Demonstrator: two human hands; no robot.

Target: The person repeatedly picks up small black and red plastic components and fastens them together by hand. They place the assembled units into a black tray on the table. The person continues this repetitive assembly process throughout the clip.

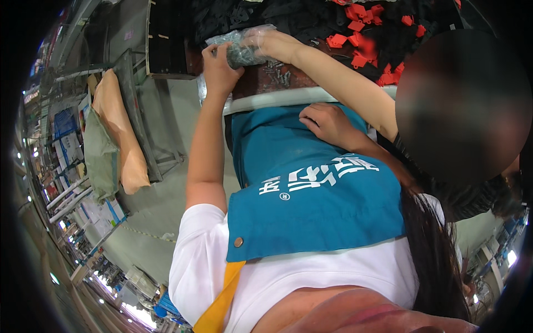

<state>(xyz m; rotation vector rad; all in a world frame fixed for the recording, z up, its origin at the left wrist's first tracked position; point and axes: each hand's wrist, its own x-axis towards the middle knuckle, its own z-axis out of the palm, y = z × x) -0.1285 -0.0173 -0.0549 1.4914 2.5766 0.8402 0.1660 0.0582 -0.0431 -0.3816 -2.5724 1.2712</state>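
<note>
Far left, off the work: tan & green sacks [114,130] slumped against a metal rack [139,105] on the floor. Left hand [221,67] is up at the near edge of the surface [277,100], fingers curled tight round the lower end of a clear plastic bag [240,51] packed w/ small dark metal parts, prob. screws. Right hand [273,42] comes in over the top, fingers closed on the bag's upper end, so the bag hangs between both hands just above the surface edge. Loose screws [278,75] lie right below it. Further right, another person's hand [327,123] rests flat on the teal apron [311,205], that person leaning in close. Behind, black parts [266,14] & red plastic clips [361,36] piled on the surface. Risks: thin film could split under the squeeze, or the bag could tip, w/ screws spilling past the edge to the floor; a nudge from the leaning person against the right arm could cause the same.
</note>
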